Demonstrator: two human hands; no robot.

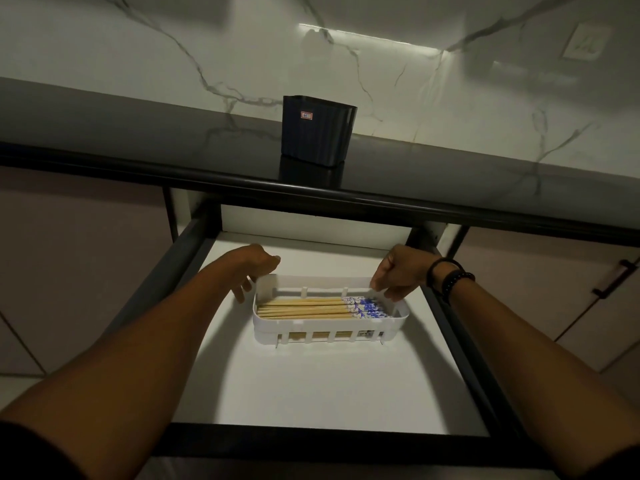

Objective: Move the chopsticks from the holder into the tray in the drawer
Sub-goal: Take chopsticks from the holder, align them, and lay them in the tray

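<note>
While the chopsticks (311,308) already lay flat in the tray (329,332) inside the open drawer (311,393), the left hand (254,268) and right hand (398,275) pinched the tray's far corners; squaring it and closing the drawer probably remained.

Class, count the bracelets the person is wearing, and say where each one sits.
2, both on the right wrist: a plain dark band nearer the right hand, and a beaded bracelet just behind it. The left wrist shows none; their undersides are hidden.
</note>
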